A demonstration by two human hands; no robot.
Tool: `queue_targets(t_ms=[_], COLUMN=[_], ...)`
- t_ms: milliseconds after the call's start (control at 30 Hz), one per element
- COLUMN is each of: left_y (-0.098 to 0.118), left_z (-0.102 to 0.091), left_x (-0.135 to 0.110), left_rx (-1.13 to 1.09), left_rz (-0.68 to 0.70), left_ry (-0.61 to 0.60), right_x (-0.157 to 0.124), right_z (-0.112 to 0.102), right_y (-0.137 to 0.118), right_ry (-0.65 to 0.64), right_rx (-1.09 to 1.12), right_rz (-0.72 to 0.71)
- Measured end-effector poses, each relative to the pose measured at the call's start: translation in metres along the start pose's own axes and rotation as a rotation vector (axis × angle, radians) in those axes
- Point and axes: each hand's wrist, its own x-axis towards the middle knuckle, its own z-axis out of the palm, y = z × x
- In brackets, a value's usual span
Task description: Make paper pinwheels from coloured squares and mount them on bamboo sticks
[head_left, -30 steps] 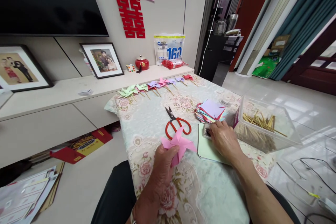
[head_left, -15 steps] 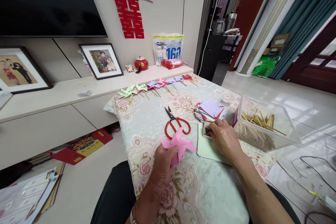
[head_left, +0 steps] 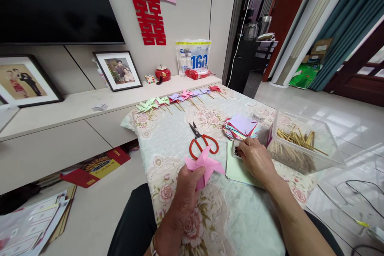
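Between the thumb and fingers of my left hand (head_left: 189, 186) is a pink paper pinwheel (head_left: 211, 165), its folded blades facing up. My right hand (head_left: 255, 158) reaches into a small white box (head_left: 236, 153) of small dark pieces; its fingertips are bent inside and what they pinch, if anything, is hidden. That box rests on a stack of pale green paper (head_left: 240, 172). Just beyond the pinwheel lie scissors (head_left: 199, 138) with red handles, blades slightly apart. Behind the box is a pile of coloured paper squares (head_left: 241, 125).
A clear plastic bin (head_left: 303, 148) of wooden sticks stands at the right. Finished pinwheels (head_left: 186, 95) on sticks line the far edge of the cloth-covered table (head_left: 168, 140). A round clear lid (head_left: 259, 113) lies near the bin. Cables (head_left: 351, 196) trail on the floor.
Both hands hold nearly the same pose, the left on the pinwheel and the right at the box. The whole view has shifted slightly.
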Motion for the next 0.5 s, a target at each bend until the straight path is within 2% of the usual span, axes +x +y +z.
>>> queue_targets(t_ms=[500], left_y=[0.0006], left_z=[0.0002], left_x=[-0.003], left_rx=[-0.112], left_rz=[-0.019], left_ry=[-0.026], right_x=[-0.0017], right_z=[0.0026], right_y=[0.0055], right_ry=[0.091], right_rx=[0.133], right_rz=[0.042])
